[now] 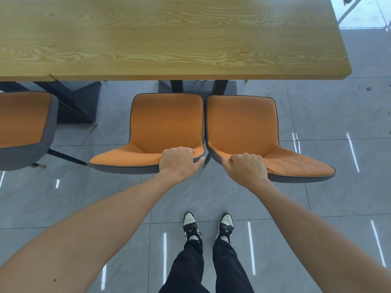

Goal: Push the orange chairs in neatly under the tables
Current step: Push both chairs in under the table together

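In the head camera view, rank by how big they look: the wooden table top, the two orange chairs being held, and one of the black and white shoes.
1. Wooden table top, largest.
2. Two orange chairs, left-hand one and right-hand one: alike, so unranked.
3. Black and white shoe, smallest.

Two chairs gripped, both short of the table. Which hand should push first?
Probably the left hand: its chair is the middle one, squarer to the table. The right hand holds the right chair, angled outward.
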Demonstrator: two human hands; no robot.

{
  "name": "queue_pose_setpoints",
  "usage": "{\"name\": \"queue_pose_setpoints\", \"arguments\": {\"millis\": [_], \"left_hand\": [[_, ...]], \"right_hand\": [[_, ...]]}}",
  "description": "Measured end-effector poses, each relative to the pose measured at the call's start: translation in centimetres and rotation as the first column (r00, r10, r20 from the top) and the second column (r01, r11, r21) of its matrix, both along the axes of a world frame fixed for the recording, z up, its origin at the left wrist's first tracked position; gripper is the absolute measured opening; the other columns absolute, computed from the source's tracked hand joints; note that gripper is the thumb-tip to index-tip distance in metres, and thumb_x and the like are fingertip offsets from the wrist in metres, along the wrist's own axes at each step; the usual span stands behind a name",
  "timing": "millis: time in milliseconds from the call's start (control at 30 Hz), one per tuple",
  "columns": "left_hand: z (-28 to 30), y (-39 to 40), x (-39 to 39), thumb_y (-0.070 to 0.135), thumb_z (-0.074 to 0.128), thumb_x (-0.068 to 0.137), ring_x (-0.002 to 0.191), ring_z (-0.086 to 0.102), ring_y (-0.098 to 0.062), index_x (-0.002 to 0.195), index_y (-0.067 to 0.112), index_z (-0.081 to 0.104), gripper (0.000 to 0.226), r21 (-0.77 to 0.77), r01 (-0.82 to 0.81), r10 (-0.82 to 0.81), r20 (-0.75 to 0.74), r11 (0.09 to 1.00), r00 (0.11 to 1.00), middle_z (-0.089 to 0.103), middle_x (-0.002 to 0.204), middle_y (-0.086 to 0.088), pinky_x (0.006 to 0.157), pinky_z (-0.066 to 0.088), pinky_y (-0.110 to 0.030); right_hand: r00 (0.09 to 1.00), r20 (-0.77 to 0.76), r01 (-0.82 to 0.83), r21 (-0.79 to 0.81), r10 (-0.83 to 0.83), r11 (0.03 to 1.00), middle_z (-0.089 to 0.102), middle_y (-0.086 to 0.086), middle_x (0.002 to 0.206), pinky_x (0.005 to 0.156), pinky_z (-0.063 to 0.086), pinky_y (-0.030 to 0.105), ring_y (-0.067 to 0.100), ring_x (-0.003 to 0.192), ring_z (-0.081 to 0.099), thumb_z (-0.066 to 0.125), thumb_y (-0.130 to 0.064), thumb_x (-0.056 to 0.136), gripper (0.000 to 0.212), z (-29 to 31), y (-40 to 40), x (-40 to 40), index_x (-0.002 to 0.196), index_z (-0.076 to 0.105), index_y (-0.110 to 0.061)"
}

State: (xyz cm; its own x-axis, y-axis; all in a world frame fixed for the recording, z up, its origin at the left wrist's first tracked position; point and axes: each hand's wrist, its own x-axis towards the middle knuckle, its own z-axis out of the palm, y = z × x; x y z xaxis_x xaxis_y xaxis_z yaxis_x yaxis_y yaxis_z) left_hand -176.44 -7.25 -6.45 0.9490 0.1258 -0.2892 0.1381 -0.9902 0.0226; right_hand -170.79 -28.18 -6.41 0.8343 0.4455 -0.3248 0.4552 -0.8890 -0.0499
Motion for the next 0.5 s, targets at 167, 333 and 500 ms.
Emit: {"name": "queue_pose_setpoints", "arguments": {"millis": [167,333,500], "left_hand": [[-0.06,-0.05,0.16,0.069,0.037,0.095,0.062,0.062,-0.020,0.075,0.023,0.066,0.058,0.014,-0.024,0.024,-0.010,1.000,1.000,0.064,0.067,0.005,0.061,0.052,-0.032],[0.08,-0.15,0.05,0.070,0.035,0.094,0.066,0.064,-0.020,0.079,0.025,0.066,0.057,0.026,-0.033,0.034,-0.023,0.999,0.999,0.066,0.072,0.005,0.065,0.054,-0.033],[0.58,0.15,-0.11,0.070,0.035,0.095,0.092,0.067,-0.024,0.106,0.026,0.068,0.056,-0.075,-0.051,0.044,-0.090,0.996,0.995,0.072,0.099,0.003,0.078,0.053,-0.039]], "right_hand": [[1.000,0.009,0.017,-0.019,-0.017,1.000,0.051,0.000,0.047,0.052,0.039,0.031,0.022,0.047,0.053,0.036,-0.049,0.099,0.062,-0.05,0.17,0.18,0.050,0.050,-0.014],[0.999,-0.009,0.038,-0.002,-0.038,0.999,0.053,0.000,0.049,0.056,0.047,0.032,0.022,0.049,0.056,0.035,-0.050,0.099,0.062,-0.17,0.17,0.16,0.052,0.054,-0.014],[0.993,-0.083,0.091,0.041,-0.087,0.995,0.057,0.001,0.055,0.058,0.044,0.034,0.024,0.055,0.057,0.033,-0.053,0.100,0.063,0.13,-0.08,0.02,0.061,0.060,-0.010]]}}
